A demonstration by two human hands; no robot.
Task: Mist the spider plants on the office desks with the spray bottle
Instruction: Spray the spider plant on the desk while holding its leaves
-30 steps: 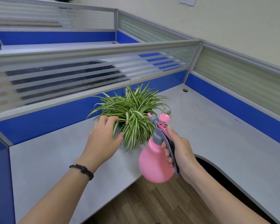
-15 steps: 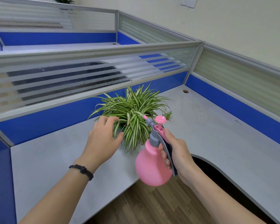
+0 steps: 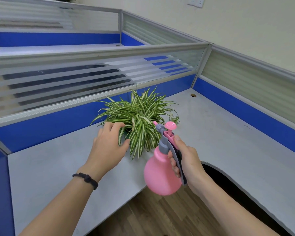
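A spider plant (image 3: 140,116) with green and white striped leaves stands on the grey desk (image 3: 228,133) near the blue partition. My left hand (image 3: 107,145) rests against the plant's left side, fingers curled among the lower leaves; the pot is hidden under the foliage. My right hand (image 3: 186,160) grips the grey trigger handle of a pink spray bottle (image 3: 160,176), held above the desk's front edge. Its nozzle points at the plant from the right, close to the leaves.
Blue and frosted-glass partitions (image 3: 92,79) enclose the desk at the back and right. A cable hole (image 3: 193,95) sits in the far corner. Wooden floor (image 3: 160,215) shows below the desk's curved cutout. Another desk (image 3: 58,47) lies beyond the partition.
The spray bottle has dropped slightly and moved left, its nozzle now closer to the leaves. My left hand stays on the plant's side.
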